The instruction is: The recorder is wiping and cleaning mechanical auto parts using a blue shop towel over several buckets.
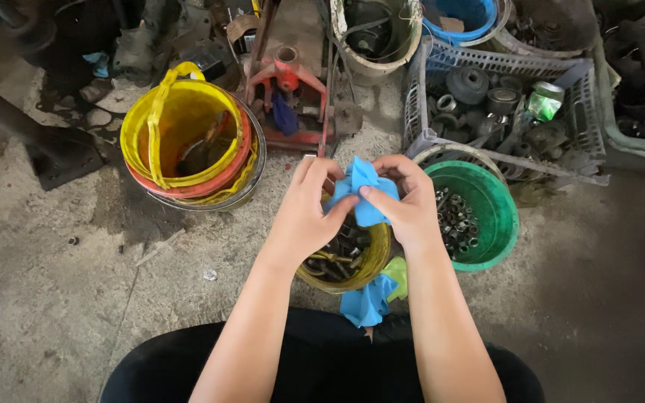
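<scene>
both hands pinch a blue cloth over the bolt tub

at ten o'clock sits a yellow plastic bucket (188, 142). at centre, the left hand (309, 213) and right hand (404, 201) each keep a pinching grip on the crumpled blue cloth (362, 190), held above a small yellow tub of bolts (345, 261). at three o'clock, a green plastic bowl of nuts (479, 216).

A big yellow bucket (188, 142) stands on the concrete floor (54, 283). Near it is a red metal tool (293, 97). A green bowl (479, 216) holds nuts, beside a grey crate (502, 104) of metal parts.
</scene>
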